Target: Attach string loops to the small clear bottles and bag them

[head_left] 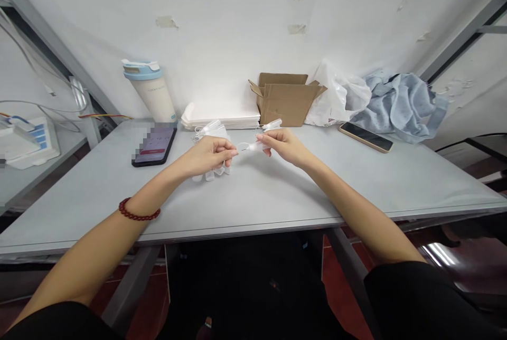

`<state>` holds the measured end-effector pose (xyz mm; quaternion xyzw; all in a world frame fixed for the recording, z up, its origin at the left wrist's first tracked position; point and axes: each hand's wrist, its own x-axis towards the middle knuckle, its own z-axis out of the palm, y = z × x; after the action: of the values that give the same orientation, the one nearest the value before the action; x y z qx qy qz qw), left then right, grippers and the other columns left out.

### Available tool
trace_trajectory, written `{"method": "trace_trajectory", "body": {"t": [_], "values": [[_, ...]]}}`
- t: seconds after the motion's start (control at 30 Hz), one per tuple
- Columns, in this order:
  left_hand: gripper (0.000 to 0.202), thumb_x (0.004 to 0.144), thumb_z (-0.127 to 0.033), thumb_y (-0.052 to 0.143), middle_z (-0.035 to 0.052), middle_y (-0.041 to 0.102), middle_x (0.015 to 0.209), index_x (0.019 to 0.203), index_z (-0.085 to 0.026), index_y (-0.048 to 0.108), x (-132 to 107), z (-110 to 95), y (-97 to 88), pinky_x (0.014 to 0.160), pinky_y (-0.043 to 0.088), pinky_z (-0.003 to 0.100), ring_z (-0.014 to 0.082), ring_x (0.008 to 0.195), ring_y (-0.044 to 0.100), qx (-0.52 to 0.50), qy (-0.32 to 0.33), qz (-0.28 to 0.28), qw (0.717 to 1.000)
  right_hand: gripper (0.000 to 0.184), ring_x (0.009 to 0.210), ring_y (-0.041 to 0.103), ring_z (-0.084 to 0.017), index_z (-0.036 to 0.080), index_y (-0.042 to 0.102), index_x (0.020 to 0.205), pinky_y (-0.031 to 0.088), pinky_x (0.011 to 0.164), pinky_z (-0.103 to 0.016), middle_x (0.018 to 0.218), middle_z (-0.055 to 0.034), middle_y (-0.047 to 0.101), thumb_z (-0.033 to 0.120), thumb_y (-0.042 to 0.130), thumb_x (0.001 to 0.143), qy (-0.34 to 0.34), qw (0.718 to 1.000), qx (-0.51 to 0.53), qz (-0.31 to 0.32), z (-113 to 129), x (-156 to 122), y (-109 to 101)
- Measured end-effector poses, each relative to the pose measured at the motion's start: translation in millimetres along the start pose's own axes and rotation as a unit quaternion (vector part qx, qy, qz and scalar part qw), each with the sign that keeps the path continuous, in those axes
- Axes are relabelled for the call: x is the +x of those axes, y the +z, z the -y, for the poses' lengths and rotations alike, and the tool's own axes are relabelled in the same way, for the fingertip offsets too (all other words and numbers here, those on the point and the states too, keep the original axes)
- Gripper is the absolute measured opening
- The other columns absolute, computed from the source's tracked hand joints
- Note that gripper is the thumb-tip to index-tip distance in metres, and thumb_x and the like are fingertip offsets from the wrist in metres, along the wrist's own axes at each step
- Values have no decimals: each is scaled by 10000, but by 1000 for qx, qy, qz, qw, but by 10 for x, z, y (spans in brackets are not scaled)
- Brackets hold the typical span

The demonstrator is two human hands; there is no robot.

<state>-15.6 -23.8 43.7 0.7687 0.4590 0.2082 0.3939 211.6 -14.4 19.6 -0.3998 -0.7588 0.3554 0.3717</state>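
My left hand (212, 154) is closed around a bundle of small white plastic pieces (214, 172) that hang below its fingers, a little above the grey table (257, 192). My right hand (282, 144) pinches one small white plastic piece (253, 147) and holds it up to the left hand's fingertips. A thin clear loop joins the two. More white pieces (209, 129) lie just behind the left hand, and another white piece (272, 124) sticks up behind the right hand.
A black phone (155, 145) lies left of the hands, a second phone (365, 137) to the right. Along the wall stand a blue-lidded tumbler (149, 90), stacked white trays (219, 115), an open cardboard box (284, 98), a white plastic bag (336, 94) and a blue cloth (400, 103).
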Motion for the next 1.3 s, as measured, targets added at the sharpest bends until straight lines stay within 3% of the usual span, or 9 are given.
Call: {"method": "trace_trajectory", "body": {"t": [0.17,0.67,1.03,1.3], "values": [[237,820,-325,586,-14,561,540,659,-153,561,-5,-46,15,411,346,195,60,394,416,-21,-11,6,1000,500,561,398,-84,152,539,581,297,569,-250,566,16,494,554,479,874,5,1000,10,3,-3,0,4],[231,833,-310,584,-31,515,506,664,-156,552,-4,-13,23,444,353,195,58,411,401,-49,-2,14,999,493,550,374,-77,158,474,558,282,551,-242,569,19,469,527,473,885,5,1000,11,27,9,2,41],[211,805,-352,570,0,562,608,742,-151,569,-5,19,105,411,327,205,85,444,455,-48,-6,-54,997,501,574,392,-92,170,460,571,297,544,-235,577,15,448,571,458,871,14,1000,0,-13,15,-3,154],[167,794,-310,553,1,576,606,749,-150,571,0,34,171,422,328,201,80,440,434,-42,-3,-71,997,482,531,359,-79,175,428,573,283,546,-244,566,34,416,538,436,890,10,1000,5,-14,7,-12,208]]}}
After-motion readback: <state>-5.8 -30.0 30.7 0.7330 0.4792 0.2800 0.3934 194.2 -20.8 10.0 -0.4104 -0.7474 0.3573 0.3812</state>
